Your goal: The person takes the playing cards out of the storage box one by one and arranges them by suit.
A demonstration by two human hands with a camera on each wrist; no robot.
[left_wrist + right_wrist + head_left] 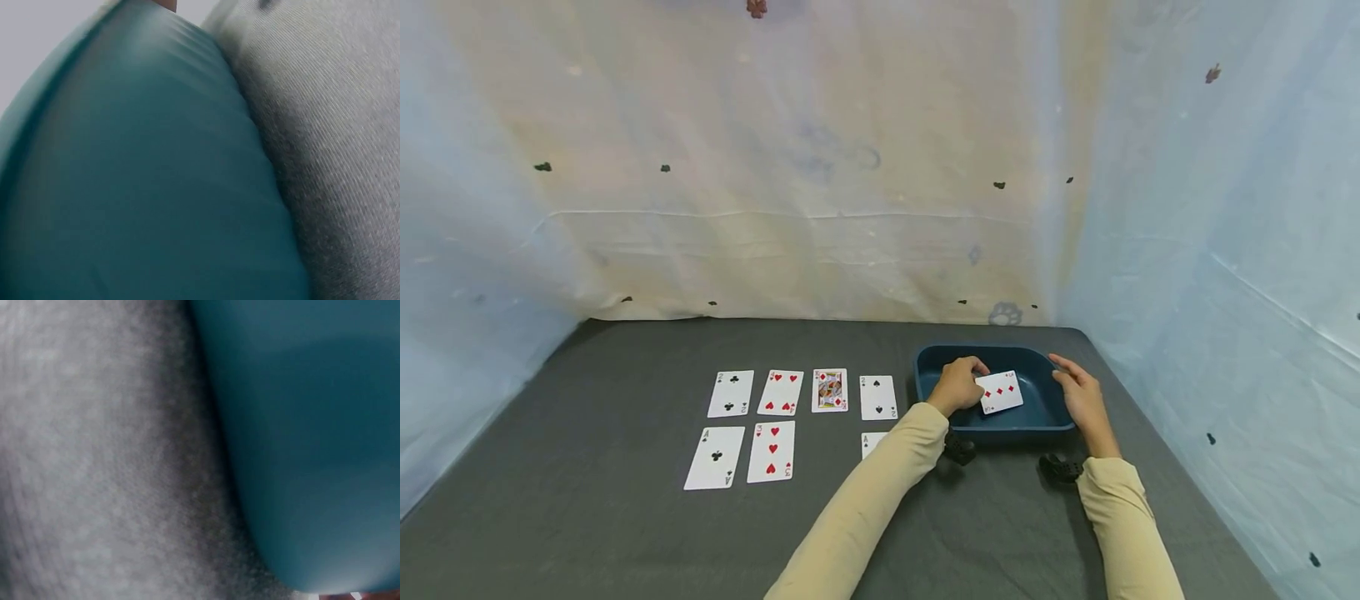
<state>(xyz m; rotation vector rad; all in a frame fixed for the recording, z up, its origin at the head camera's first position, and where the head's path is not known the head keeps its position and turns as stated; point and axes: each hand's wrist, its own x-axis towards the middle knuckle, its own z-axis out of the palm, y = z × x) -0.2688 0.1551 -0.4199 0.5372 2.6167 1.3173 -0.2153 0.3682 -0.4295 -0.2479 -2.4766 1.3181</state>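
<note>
Over the dark blue plastic tray [992, 431], my left hand [957, 387] pinches the left edge of a playing card [1002, 394] with several red diamonds on its face. The card is tilted a little, and I cannot tell whether it touches the tray floor. My right hand [1081, 406] is at the tray's right rim with its fingers fairly straight. Both wrist views mostly show the tray's outer wall, a blue side [156, 162] in the left and another [319, 456] in the right. The left fingers are largely out of sight there.
Left of the tray lie face-up cards in two rows: a two of clubs [730, 393], a hearts card [780, 392], a king of diamonds [830, 390], a two of spades [878, 397], an ace of clubs [714, 457], a three of hearts [771, 452]. My left sleeve [880, 492] partly covers an ace [872, 442].
</note>
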